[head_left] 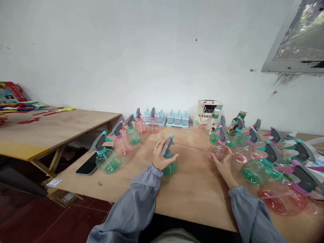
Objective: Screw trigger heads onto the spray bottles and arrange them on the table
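Note:
In the middle of the table stands a spray bottle with green liquid and a grey-and-teal head [170,167]. My left hand [162,157] is around its upper part, thumb stretched across the front and fingers apart behind the head; no firm grip shows. To the right, my right hand [224,163] has thumb and fingers on the body of a clear pink spray bottle [217,150] with a grey-and-pink head. That bottle is upright at the edge of a cluster of similar bottles. Part of the left hand's fingers is hidden by the sprayer head.
A row of pink and green spray bottles [108,162] lines the left side, beside a dark phone [87,164]. More bottles [255,172] crowd the right. Ice-pop moulds [178,119] and a paper bag [202,113] stand by the wall. Another table [76,125] is at left.

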Motion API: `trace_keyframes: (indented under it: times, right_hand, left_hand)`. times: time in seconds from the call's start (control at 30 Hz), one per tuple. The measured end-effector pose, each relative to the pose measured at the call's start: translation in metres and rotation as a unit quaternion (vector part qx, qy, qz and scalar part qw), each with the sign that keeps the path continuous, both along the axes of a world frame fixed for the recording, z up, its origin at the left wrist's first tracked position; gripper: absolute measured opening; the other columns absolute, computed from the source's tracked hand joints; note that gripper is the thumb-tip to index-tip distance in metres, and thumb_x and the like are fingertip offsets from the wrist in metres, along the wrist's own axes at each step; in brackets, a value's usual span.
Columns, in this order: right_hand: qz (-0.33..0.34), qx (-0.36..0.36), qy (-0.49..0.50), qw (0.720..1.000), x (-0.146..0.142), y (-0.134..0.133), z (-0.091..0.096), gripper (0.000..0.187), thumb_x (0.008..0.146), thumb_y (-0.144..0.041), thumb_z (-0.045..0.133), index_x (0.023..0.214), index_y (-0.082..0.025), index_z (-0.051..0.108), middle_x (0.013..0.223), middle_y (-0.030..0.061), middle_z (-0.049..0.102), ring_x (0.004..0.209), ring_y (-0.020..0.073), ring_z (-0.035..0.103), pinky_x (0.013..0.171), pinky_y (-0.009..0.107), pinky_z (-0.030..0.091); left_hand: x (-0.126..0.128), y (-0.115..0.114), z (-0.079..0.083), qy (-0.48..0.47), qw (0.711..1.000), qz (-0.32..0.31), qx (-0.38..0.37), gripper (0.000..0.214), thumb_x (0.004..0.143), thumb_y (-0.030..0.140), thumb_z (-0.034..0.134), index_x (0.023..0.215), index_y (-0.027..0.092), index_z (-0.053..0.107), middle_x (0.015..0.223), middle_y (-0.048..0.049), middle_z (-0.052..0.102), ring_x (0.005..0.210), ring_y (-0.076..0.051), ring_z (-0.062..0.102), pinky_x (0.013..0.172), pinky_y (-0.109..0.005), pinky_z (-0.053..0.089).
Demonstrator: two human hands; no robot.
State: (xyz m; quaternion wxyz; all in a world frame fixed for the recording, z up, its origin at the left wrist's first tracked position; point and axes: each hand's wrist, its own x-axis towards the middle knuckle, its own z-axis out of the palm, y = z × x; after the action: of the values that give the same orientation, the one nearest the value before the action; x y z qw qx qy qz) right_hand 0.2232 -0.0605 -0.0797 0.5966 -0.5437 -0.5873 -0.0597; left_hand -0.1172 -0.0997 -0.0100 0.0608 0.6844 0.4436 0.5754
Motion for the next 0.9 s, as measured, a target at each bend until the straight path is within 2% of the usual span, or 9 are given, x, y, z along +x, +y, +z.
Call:
trace_keyframes:
  times: [0.07, 0.13, 0.2, 0.27, 0.37, 0.5, 0.63, 0.8, 0.9]
  right_hand:
    - [0.012, -0.004, 0.005, 1.000, -0.002, -0.002, 0.001, 0.095, 0.079, -0.072, 0.064, 0.146, -0.015, 0.027, 0.141, 0.0216, 0.041, 0.131, 0.0349, 0.046, 0.112, 0.059, 0.038]
    - [0.015, -0.011, 0.015, 1.000, -0.006, -0.004, 0.002, 0.101, 0.077, -0.072, 0.065, 0.149, -0.014, 0.025, 0.141, 0.0222, 0.041, 0.132, 0.0359, 0.045, 0.112, 0.060, 0.038]
    - [0.011, -0.023, 0.020, 0.999, -0.010, -0.008, 0.002, 0.104, 0.075, -0.073, 0.067, 0.150, -0.012, 0.026, 0.140, 0.0224, 0.041, 0.132, 0.0373, 0.043, 0.112, 0.061, 0.037]
    - [0.012, -0.034, 0.016, 0.999, -0.015, -0.013, 0.002, 0.099, 0.075, -0.072, 0.068, 0.147, -0.013, 0.034, 0.136, 0.0209, 0.043, 0.131, 0.0372, 0.043, 0.112, 0.061, 0.037]
    - [0.039, -0.030, 0.013, 0.999, -0.027, -0.020, 0.000, 0.090, 0.076, -0.070, 0.069, 0.142, -0.015, 0.041, 0.133, 0.0179, 0.046, 0.130, 0.0348, 0.044, 0.112, 0.058, 0.038]
    - [0.109, -0.056, 0.065, 0.990, -0.047, -0.028, -0.008, 0.097, 0.074, -0.069, 0.073, 0.144, -0.016, 0.033, 0.137, 0.0189, 0.047, 0.129, 0.0342, 0.050, 0.110, 0.058, 0.042]
    - [0.208, -0.095, 0.095, 0.969, -0.065, -0.040, -0.015, 0.096, 0.078, -0.063, 0.074, 0.148, -0.019, 0.025, 0.142, 0.0209, 0.046, 0.132, 0.0335, 0.052, 0.110, 0.055, 0.045]
    - [0.247, -0.122, 0.068, 0.959, -0.078, -0.055, -0.018, 0.082, 0.087, -0.061, 0.065, 0.146, -0.022, 0.024, 0.146, 0.0192, 0.046, 0.138, 0.0330, 0.049, 0.116, 0.057, 0.039]
    - [0.256, -0.135, 0.051, 0.956, -0.084, -0.063, -0.018, 0.081, 0.088, -0.059, 0.065, 0.147, -0.023, 0.022, 0.148, 0.0192, 0.045, 0.138, 0.0331, 0.049, 0.116, 0.057, 0.040]
  left_hand:
    - [-0.003, -0.004, -0.016, 0.031, 0.998, 0.022, 0.041, 0.073, 0.062, 0.053, 0.083, 0.126, 0.023, 0.062, 0.120, -0.0130, 0.071, 0.119, -0.034, 0.065, 0.110, -0.051, 0.046]
    - [-0.005, -0.004, -0.034, 0.069, 0.996, 0.033, 0.054, 0.060, 0.068, 0.051, 0.077, 0.119, 0.022, 0.064, 0.110, -0.0126, 0.072, 0.110, -0.033, 0.068, 0.108, -0.052, 0.048]
    - [-0.009, 0.001, -0.047, 0.092, 0.994, 0.047, 0.039, 0.045, 0.074, 0.049, 0.072, 0.110, 0.022, 0.065, 0.098, -0.0112, 0.073, 0.100, -0.031, 0.070, 0.105, -0.052, 0.049]
    - [-0.017, 0.011, -0.052, 0.085, 0.993, 0.077, 0.008, 0.042, 0.078, 0.051, 0.069, 0.108, 0.022, 0.065, 0.094, -0.0113, 0.071, 0.099, -0.032, 0.070, 0.103, -0.051, 0.050]
    - [-0.038, 0.034, -0.043, 0.031, 0.990, 0.130, -0.039, 0.054, 0.084, 0.057, 0.065, 0.123, 0.020, 0.059, 0.110, -0.0153, 0.069, 0.115, -0.034, 0.065, 0.106, -0.051, 0.048]
    - [-0.068, 0.064, -0.019, 0.001, 0.969, 0.217, -0.114, 0.067, 0.087, 0.059, 0.064, 0.140, 0.020, 0.051, 0.143, -0.0203, 0.052, 0.137, -0.037, 0.050, 0.112, -0.052, 0.042]
    - [-0.082, 0.086, 0.000, 0.015, 0.937, 0.286, -0.201, 0.080, 0.087, 0.057, 0.067, 0.152, 0.019, 0.041, 0.145, -0.0224, 0.050, 0.137, -0.042, 0.048, 0.109, -0.056, 0.043]
    - [-0.083, 0.108, 0.010, -0.015, 0.941, 0.295, -0.165, 0.088, 0.086, 0.065, 0.063, 0.153, 0.013, 0.039, 0.149, -0.0280, 0.047, 0.136, -0.045, 0.050, 0.109, -0.059, 0.042]
    - [-0.084, 0.109, 0.009, -0.067, 0.954, 0.277, -0.092, 0.091, 0.085, 0.067, 0.062, 0.151, 0.010, 0.037, 0.152, -0.0309, 0.043, 0.139, -0.047, 0.045, 0.111, -0.063, 0.038]
